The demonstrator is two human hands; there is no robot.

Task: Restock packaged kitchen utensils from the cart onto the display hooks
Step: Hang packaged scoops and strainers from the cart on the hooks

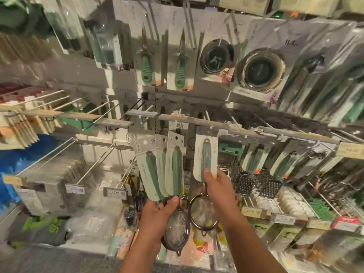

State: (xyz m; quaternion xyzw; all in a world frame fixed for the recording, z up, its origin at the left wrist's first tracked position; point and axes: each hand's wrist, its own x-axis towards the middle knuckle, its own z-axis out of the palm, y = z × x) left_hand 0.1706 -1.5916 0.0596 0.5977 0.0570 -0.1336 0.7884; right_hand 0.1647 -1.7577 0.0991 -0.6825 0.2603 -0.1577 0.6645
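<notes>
right hand [214, 186] pinches one green-handled mesh strainer on a grey card [205, 154]; left hand [163, 207] grips three more [159, 166]. align the card hole with the hook above the right hand, then slide it back.

Display wall [126, 91]: white back panel carrying rows of metal hooks, filling the view from 9 to 3 o'clock.
Upper row, 12 o'clock: two carded green-handled knives [146, 62] side by side; just to their right, two carded round metal strainers [260, 70].
Middle rail [177, 117]: grey strip with price labels, running 9 to 3 o'clock.
Bare hooks [65, 102]: at 10 o'clock, sticking out above the rail.
Hooks below the rail, 3 o'clock: carded green-handled utensils [283, 164], metal graters [244, 183] beneath them.
Lower left, 8 o'clock: stack of flat packets [53, 180] on long hooks.
</notes>
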